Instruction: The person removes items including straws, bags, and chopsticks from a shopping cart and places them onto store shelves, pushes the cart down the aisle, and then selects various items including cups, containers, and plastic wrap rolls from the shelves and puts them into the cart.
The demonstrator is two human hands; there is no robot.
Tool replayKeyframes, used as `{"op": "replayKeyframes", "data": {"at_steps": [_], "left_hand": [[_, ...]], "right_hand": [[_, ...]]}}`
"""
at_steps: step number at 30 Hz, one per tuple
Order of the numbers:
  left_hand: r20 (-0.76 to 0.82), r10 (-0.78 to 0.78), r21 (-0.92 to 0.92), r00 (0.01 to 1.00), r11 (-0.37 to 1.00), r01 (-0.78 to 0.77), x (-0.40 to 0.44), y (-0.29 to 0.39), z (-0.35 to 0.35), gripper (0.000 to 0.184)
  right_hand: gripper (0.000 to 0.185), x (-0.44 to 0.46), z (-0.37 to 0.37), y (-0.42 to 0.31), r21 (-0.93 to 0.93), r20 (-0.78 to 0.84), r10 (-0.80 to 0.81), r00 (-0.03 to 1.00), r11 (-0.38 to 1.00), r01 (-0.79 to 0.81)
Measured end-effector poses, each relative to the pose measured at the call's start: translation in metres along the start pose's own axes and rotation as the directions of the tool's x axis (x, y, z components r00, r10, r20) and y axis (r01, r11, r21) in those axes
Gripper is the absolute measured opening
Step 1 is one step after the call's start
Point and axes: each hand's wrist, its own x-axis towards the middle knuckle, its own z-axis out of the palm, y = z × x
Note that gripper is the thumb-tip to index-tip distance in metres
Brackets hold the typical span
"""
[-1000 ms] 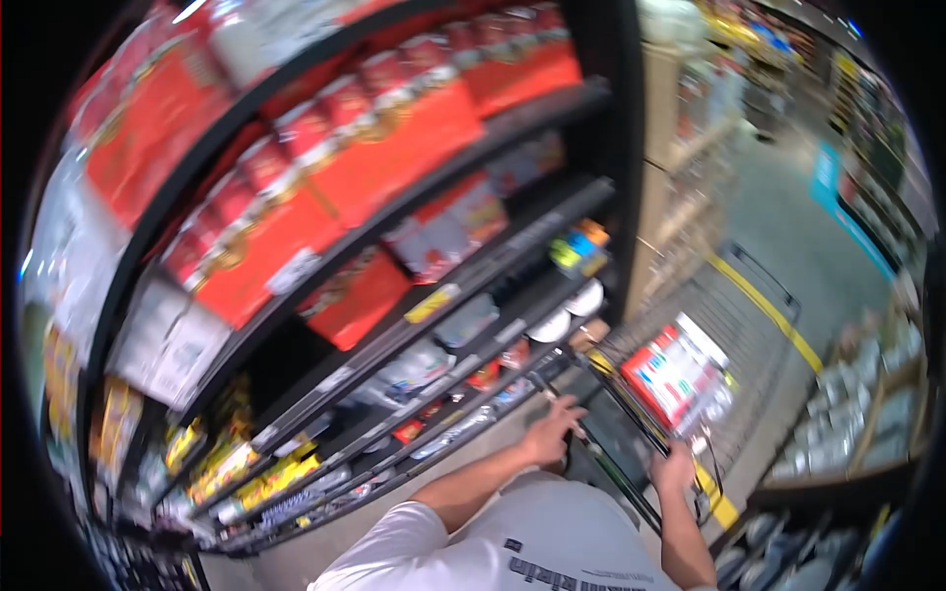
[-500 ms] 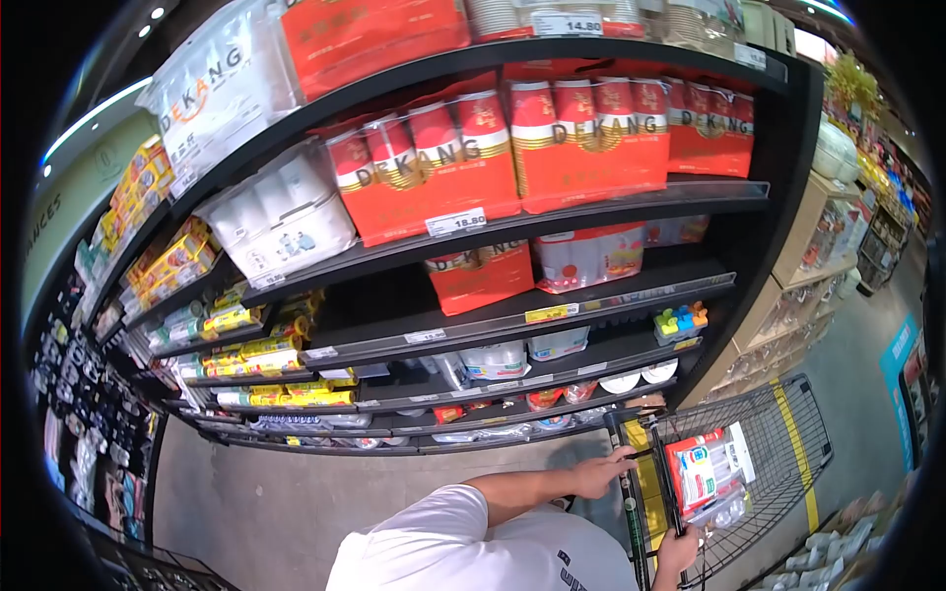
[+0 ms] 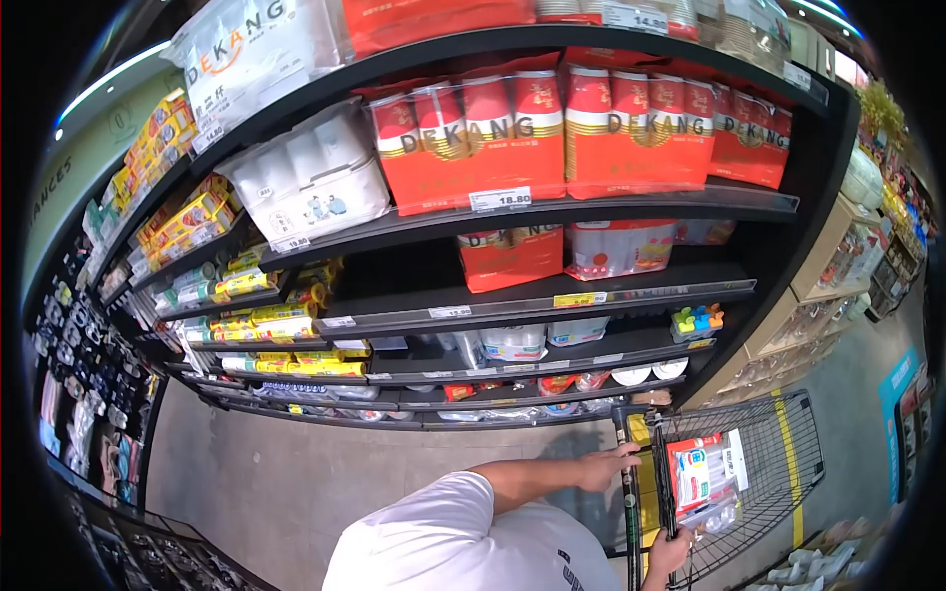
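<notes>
My left hand (image 3: 606, 467) reaches out from the white sleeve and holds the upper end of the shopping cart's handle (image 3: 631, 502), fingers over the bar. Lower right, my right hand (image 3: 670, 554) is closed round the dark bar at the near edge of the cart basket (image 3: 778, 473). Inside the basket, close to both hands, lie a red and white package (image 3: 694, 475) and some clear plastic-wrapped goods (image 3: 724, 512).
Beyond the cart handle stands a black shelf unit (image 3: 394, 315) with red cup packs (image 3: 473, 163), white packs (image 3: 305, 182) and yellow boxes (image 3: 187, 222). Wooden racks (image 3: 808, 286) are at the right. Grey floor (image 3: 256, 473) runs along the shelf; hanging goods (image 3: 74, 345) line the far left.
The view has turned towards the shelf and sharpened, so the shelf spans more of it and the cart sits further right and lower. Both hands stay on the cart.
</notes>
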Motion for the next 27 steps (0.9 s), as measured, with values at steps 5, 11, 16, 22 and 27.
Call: {"op": "replayKeyframes", "data": {"at_steps": [5, 11, 16, 22, 27], "left_hand": [[0.156, -0.026, -0.047, 0.987, 0.998, 0.034, -0.034, 0.005, -0.031, 0.082], [0.195, 0.057, -0.358, 0.979, 0.934, 0.016, -0.118, -0.018, -0.125, 0.072], [-0.798, 0.359, 0.193, 0.484, 0.913, -0.359, -0.278, -0.059, -0.298, 0.022], [-0.882, 0.366, 0.364, -0.298, 0.929, 0.063, -0.479, -0.084, -0.461, 0.063], [-0.976, 0.168, 0.171, -0.136, 0.985, -0.013, -0.516, -0.106, -0.499, 0.087]], "right_hand": [[0.045, -0.022, 0.002, -0.013, 0.03, 0.054, -0.013, 0.998, 0.999, 0.011], [0.061, -0.07, -0.018, -0.055, -0.147, 0.203, 0.061, 0.977, 0.989, -0.032], [0.061, -0.098, -0.01, -0.079, -0.121, 0.32, 0.135, 0.938, 0.988, -0.101], [0.075, -0.121, 0.043, -0.079, -0.481, 0.348, 0.261, 0.9, 0.874, -0.067], [0.075, -0.161, 0.067, -0.095, -0.52, 0.273, 0.328, 0.905, 0.841, -0.148]]}}
